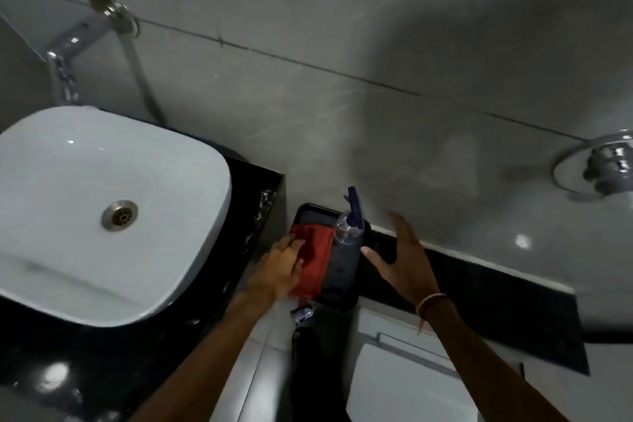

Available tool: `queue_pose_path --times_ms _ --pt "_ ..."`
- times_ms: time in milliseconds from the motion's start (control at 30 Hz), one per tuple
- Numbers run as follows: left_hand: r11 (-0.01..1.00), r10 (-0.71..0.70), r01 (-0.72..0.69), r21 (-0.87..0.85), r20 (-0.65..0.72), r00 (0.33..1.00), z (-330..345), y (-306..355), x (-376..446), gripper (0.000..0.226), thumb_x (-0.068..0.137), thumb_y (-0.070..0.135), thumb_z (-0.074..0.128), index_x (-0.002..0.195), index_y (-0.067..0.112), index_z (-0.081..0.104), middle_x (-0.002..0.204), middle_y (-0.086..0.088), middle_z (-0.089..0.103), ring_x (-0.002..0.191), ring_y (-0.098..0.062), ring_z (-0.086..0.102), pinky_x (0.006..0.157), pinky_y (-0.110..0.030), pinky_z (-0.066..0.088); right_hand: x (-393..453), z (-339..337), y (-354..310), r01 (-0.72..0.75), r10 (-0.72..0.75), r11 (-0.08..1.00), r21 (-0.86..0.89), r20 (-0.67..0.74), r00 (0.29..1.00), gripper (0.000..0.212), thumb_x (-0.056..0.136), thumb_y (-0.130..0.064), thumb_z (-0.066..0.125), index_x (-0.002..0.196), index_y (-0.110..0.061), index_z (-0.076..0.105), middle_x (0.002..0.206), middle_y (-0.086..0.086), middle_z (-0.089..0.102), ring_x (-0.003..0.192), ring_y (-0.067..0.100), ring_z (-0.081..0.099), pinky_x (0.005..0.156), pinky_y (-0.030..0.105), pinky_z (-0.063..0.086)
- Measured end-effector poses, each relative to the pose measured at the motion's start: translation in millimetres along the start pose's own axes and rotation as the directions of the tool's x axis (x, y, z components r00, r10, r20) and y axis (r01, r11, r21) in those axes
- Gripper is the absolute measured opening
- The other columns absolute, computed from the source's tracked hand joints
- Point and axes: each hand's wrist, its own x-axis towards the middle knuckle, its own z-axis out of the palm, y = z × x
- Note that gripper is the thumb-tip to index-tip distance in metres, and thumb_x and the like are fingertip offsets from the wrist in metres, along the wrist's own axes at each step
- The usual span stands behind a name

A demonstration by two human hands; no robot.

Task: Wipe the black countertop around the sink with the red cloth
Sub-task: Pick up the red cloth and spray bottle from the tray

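Observation:
The red cloth (315, 257) lies folded in a black tray (310, 209) just right of the black countertop (253, 216). A white basin (85, 209) sits on that countertop. My left hand (281, 267) rests on the cloth's left side, fingers spread over it, not closed around it. My right hand (404, 257) hovers open to the right of the tray, fingers apart, holding nothing. A clear spray bottle (347, 233) with a dark blue trigger stands in the tray between my hands.
A chrome tap (65, 55) juts from the grey tiled wall above the basin. A black ledge (479, 291) runs right along the wall. A white toilet cistern (404, 380) is below it. A chrome fitting (603, 164) sits at the far right.

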Motion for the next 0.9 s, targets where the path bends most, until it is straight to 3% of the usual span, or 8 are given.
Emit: queue_pose_path --times_ms 133,233,300,433,533,667,800,900 --pt "0.998 -0.032 0.026 0.062 0.097 0.995 9 -20 54 0.054 0.099 0.011 0.043 0.152 0.018 0.038 0.166 -0.006 0.025 0.147 -0.03 0.036 0.121 -0.041 0.033 35 31 19 -0.019 0.006 0.995 0.102 0.12 0.993 0.1 0.079 -0.049 0.082 0.158 -0.032 0.023 0.165 -0.003 0.036 0.149 0.013 0.039 0.123 0.034 0.035" --pt "0.993 0.015 -0.034 0.113 0.171 0.985 21 -28 95 0.062 0.097 0.003 0.046 0.155 0.02 0.034 0.169 -0.004 0.017 0.149 -0.031 0.034 0.12 -0.044 0.034 64 59 25 -0.056 0.026 0.98 0.19 0.158 0.987 0.101 0.074 -0.048 0.084 0.156 -0.048 0.023 0.149 -0.026 0.049 0.13 0.003 0.056 0.109 0.028 0.05" --pt "0.978 0.078 -0.124 0.17 0.252 0.965 31 -29 123 0.064 0.096 0.003 0.051 0.155 0.017 0.032 0.168 -0.008 0.018 0.15 -0.032 0.033 0.12 -0.043 0.035 78 70 32 -0.023 -0.01 0.981 0.194 0.168 0.986 0.1 0.077 -0.044 0.083 0.157 -0.049 0.022 0.143 -0.038 0.047 0.127 0.003 0.059 0.106 0.028 0.054" --pt "0.906 0.106 -0.267 0.33 0.434 0.895 42 -28 164 0.076 0.092 0.023 0.067 0.156 0.017 0.027 0.161 -0.013 0.032 0.147 -0.033 0.035 0.116 -0.046 0.038 100 85 48 0.005 -0.03 0.989 0.148 0.168 0.985 0.088 0.082 -0.054 0.076 0.156 -0.026 0.036 0.143 0.001 0.058 0.131 0.02 0.059 0.111 0.041 0.053" --pt "0.881 0.074 -0.269 0.389 0.449 0.89 51 -28 186 0.079 0.09 0.028 0.07 0.156 0.018 0.027 0.162 -0.015 0.028 0.148 -0.034 0.03 0.115 -0.049 0.034 109 92 50 0.077 -0.085 0.995 0.061 0.13 0.988 0.084 0.086 -0.056 0.071 0.15 -0.008 0.045 0.139 0.014 0.055 0.127 0.031 0.059 0.105 0.042 0.056" --pt "0.9 0.07 -0.238 0.365 0.418 0.906 68 -24 191 0.063 0.091 0.033 0.067 0.148 0.019 0.043 0.157 -0.012 0.034 0.146 -0.032 0.031 0.114 -0.047 0.032 118 100 60 0.152 -0.154 0.988 0.039 0.061 0.986 0.049 0.096 -0.044 0.062 0.127 -0.005 0.058 0.123 0.013 0.057 0.113 0.029 0.063 0.093 0.048 0.058" --pt "0.91 0.098 -0.224 0.35 0.344 0.934 57 -36 184 0.052 0.089 0.042 0.068 0.132 0.016 0.057 0.14 -0.007 0.049 0.13 -0.029 0.047 0.1 -0.044 0.044 119 113 52 0.103 -0.11 0.989 0.107 0.06 0.992 0.045 0.099 -0.042 0.054 0.121 -0.003 0.061 0.123 0.013 0.057 0.116 0.031 0.06 0.102 0.05 0.052" --pt "0.986 0.119 -0.141 0.087 0.227 0.967 39 -40 169 0.027 0.089 0.04 0.066 0.102 0.018 0.061 0.106 -0.006 0.066 0.104 -0.03 0.064 0.081 -0.036 0.048 112 109 50 0.111 -0.117 0.983 0.146 0.034 0.993 0.038 0.102 -0.034 0.052 0.115 0.0 0.063 0.112 0.01 0.059 0.104 0.033 0.063 0.094 0.052 0.054"
